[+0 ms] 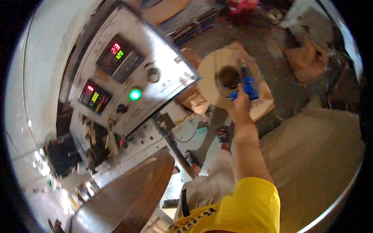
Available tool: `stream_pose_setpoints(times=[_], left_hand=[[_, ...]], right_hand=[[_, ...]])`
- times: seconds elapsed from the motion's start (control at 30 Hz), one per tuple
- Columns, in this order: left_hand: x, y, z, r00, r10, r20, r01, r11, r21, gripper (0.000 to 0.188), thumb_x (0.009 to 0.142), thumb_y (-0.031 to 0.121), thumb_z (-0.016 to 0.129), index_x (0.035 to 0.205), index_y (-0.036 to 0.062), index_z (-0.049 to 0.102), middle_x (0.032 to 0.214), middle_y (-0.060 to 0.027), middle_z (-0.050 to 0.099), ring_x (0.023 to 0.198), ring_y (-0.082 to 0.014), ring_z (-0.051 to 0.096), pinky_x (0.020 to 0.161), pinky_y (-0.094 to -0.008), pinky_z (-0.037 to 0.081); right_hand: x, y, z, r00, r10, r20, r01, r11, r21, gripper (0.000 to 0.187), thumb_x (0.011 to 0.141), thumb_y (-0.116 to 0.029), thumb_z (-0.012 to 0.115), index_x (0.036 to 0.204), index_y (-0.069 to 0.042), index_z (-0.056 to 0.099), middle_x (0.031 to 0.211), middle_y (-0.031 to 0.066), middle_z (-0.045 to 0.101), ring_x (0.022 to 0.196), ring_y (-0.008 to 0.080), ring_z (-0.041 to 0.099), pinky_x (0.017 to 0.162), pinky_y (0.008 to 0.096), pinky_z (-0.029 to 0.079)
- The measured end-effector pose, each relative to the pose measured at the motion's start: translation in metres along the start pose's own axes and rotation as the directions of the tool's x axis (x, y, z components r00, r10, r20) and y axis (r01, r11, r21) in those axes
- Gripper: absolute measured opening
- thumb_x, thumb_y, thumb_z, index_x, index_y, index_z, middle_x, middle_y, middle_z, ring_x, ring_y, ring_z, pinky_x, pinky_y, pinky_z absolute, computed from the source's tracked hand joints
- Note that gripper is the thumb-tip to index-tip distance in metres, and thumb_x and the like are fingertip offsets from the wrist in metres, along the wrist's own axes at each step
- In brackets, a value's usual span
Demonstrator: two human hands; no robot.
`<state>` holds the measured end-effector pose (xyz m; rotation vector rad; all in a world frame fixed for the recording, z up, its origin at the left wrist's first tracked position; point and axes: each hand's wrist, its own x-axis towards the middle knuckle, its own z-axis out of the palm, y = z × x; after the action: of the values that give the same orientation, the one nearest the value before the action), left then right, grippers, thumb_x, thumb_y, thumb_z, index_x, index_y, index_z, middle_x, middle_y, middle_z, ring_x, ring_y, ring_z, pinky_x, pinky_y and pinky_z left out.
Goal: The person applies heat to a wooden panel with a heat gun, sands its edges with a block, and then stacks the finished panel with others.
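My right hand is stretched out ahead, its bare forearm coming from a yellow sleeve. The fingers are closed around a blue drill-like power tool with a dark nose; blur hides its exact kind. Tool and hand are over a large cream-coloured roll with a dark round core hole. Whether the tool touches the roll, I cannot tell. Brown cardboard or wrapping paper lies around and under the roll. My left hand is out of view.
To the left stands a machine control panel with lit digital displays, a glowing green button and dark knobs. A big brown roll fills the right side. A curved brown form is at lower left. Crumpled brown paper lies farther off.
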<state>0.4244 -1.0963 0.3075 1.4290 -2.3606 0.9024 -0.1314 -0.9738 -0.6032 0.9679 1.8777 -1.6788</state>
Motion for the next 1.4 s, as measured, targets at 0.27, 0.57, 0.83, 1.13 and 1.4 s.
stream_pose_setpoints(times=[0.27, 0.57, 0.83, 1.13, 1.4], left_hand=[[-0.018, -0.006, -0.014, 0.788, -0.517, 0.334, 0.614, 0.621, -0.487, 0.094, 0.106, 0.081, 0.032, 0.159, 0.0086, 0.061, 0.117, -0.0054, 0.074, 0.115, -0.0245, 0.067, 0.115, -0.0497, 0.051], [-0.034, -0.090, 0.009, 0.867, -0.383, 0.318, 0.494, 0.582, -0.646, 0.136, 0.095, 0.105, 0.006, 0.154, -0.0023, 0.065, 0.091, -0.0043, 0.068, 0.100, -0.0220, 0.063, 0.108, -0.0439, 0.045], [-0.037, -0.044, -0.005, 0.916, -0.330, 0.228, 0.398, 0.673, -0.624, 0.118, 0.108, 0.092, 0.014, 0.144, -0.0034, 0.073, 0.094, -0.0107, 0.074, 0.095, -0.0224, 0.070, 0.094, -0.0366, 0.049], [-0.036, -0.035, -0.002, 0.924, -0.335, 0.183, 0.360, 0.604, -0.712, 0.085, 0.118, 0.072, 0.032, 0.132, 0.0038, 0.082, 0.094, -0.0098, 0.081, 0.086, -0.0225, 0.076, 0.080, -0.0393, 0.055], [-0.031, -0.046, -0.015, 0.969, -0.236, 0.074, 0.219, 0.680, -0.700, 0.080, 0.117, 0.074, 0.035, 0.129, 0.0114, 0.083, 0.092, -0.0112, 0.081, 0.092, -0.0352, 0.079, 0.084, -0.0445, 0.060]], right_hand=[[-0.037, -0.046, -0.026, 0.977, -0.002, 0.213, 0.023, 0.995, -0.096, 0.036, 0.102, -0.033, 0.087, 0.106, 0.000, 0.073, 0.093, 0.0089, 0.067, 0.074, 0.0179, 0.056, 0.063, 0.0426, 0.047], [-0.437, -0.316, 0.025, -0.008, -0.924, 0.381, 0.524, 0.321, 0.789, 0.022, 0.106, 0.000, 0.070, 0.128, -0.001, 0.069, 0.122, 0.0102, 0.074, 0.110, 0.0192, 0.068, 0.099, 0.0357, 0.057], [-0.693, -0.202, 0.168, -0.776, 0.496, 0.391, 0.274, -0.293, 0.916, 0.047, 0.101, -0.023, 0.074, 0.146, -0.012, 0.067, 0.129, 0.0144, 0.075, 0.128, 0.0352, 0.072, 0.097, 0.0542, 0.063], [-0.643, -0.072, 0.251, -0.556, 0.709, 0.434, 0.169, -0.415, 0.894, 0.022, 0.105, -0.020, 0.067, 0.113, -0.008, 0.084, 0.107, 0.0190, 0.083, 0.108, 0.0414, 0.081, 0.086, 0.0592, 0.065], [-0.712, -0.211, 0.200, -0.924, 0.163, 0.345, 0.336, -0.077, 0.939, 0.068, 0.088, -0.016, 0.092, 0.149, -0.004, 0.064, 0.131, 0.0218, 0.077, 0.121, 0.0428, 0.075, 0.107, 0.0531, 0.060]])
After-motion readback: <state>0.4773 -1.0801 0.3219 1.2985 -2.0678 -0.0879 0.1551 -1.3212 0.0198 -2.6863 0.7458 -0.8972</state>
